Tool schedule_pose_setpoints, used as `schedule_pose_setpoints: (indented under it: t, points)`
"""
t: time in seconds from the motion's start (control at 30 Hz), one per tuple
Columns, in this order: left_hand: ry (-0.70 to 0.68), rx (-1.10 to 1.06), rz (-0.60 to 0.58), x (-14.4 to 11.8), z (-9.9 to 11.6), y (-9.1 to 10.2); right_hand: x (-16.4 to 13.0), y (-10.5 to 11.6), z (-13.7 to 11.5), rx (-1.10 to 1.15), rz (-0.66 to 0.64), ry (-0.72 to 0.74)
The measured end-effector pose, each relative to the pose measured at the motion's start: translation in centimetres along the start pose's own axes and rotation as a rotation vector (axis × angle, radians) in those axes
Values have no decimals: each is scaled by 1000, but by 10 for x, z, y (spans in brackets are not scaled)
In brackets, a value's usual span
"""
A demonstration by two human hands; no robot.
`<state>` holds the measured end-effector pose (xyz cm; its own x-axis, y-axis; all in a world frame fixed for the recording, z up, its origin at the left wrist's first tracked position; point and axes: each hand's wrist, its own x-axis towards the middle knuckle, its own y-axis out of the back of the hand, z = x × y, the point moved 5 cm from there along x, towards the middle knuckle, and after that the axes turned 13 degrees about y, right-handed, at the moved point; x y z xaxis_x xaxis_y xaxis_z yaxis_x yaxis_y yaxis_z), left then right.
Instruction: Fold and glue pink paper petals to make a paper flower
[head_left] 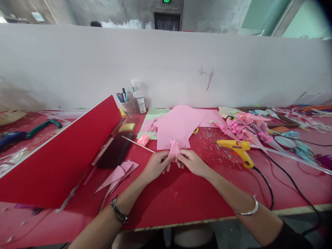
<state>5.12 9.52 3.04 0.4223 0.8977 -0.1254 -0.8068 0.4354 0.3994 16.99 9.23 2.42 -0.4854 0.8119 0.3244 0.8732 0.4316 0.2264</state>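
Both hands meet over the red table (181, 193), pinching a small folded piece of pink paper (174, 148). My left hand (156, 166) grips its left side and my right hand (191, 161) grips its right side. Just behind lies a stack of large pink paper sheets (178, 126). Several folded pink paper cones (118, 174) rest to the left of my left hand. A yellow glue gun (238, 148) sits on the table to the right of my right hand, with its black cord (267, 183) trailing toward the table edge.
A tilted red board (64, 155) stands at left, with a black phone (115, 150) and thin wooden stick (137, 144) beside it. A cup of pens (126, 102) and a spray bottle (138, 98) stand by the white partition. Pink craft bouquets (243, 128) and clutter fill the right.
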Motion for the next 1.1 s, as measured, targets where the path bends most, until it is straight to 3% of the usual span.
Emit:
schedule_pose_setpoints:
  t: [0.27, 0.53, 0.77, 1.1]
  points:
    - [46, -35, -76, -1, -2, -1, -4, -1, 9, -19, -22, -65]
    - [129, -4, -125, -1, -8, -5, -2, 4, -9, -217, -38, 23]
    - [-1, 104, -94, -4, -4, -5, -3, -1, -8, -225, -125, 21]
    - [-4, 165, -102, -3, -2, -5, -5, -5, -4, -171, -129, -26]
